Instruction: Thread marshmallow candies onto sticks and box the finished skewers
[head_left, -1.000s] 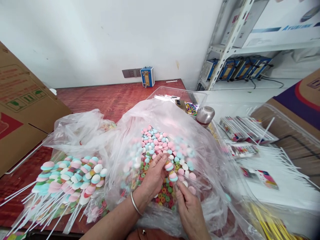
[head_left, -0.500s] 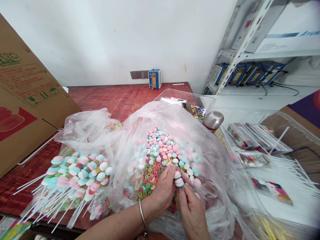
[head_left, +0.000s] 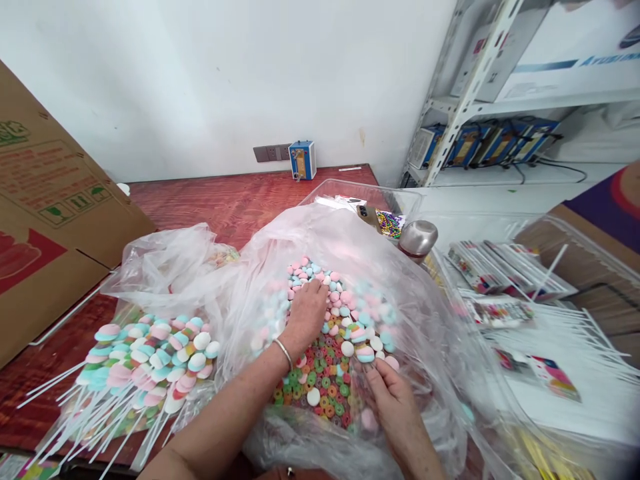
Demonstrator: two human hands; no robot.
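My left hand (head_left: pixel 309 310) reaches into the pink, blue and white marshmallow candies (head_left: pixel 334 277) in the large clear plastic bag. Its fingers are bent downward and close together among them; the fingertips and anything between them are hidden. In my right hand (head_left: pixel 395 397), thumb and fingers pinch a candy skewer (head_left: pixel 361 341) just below its stacked pink, blue and white marshmallows. Ring-shaped gummies (head_left: pixel 330 373) in red, green and orange lie between my hands. To the left, a pile of finished-looking candy skewers (head_left: pixel 155 353) rests with white sticks pointing toward me.
The plastic bag (head_left: pixel 420 327) spreads over the red wooden table (head_left: pixel 200 197). A cardboard box (head_left: pixel 55 193) stands at left. Behind the bag are a clear tray (head_left: pixel 320 190) and metal cup (head_left: pixel 419 239). At right lie white sticks (head_left: pixel 600 347) and packets (head_left: pixel 505 267) near a shelf (head_left: pixel 460 113).
My left hand has left the skewer and moved up and left into the marshmallows. My right hand keeps the skewer, slightly further right. The gummies below are more exposed.
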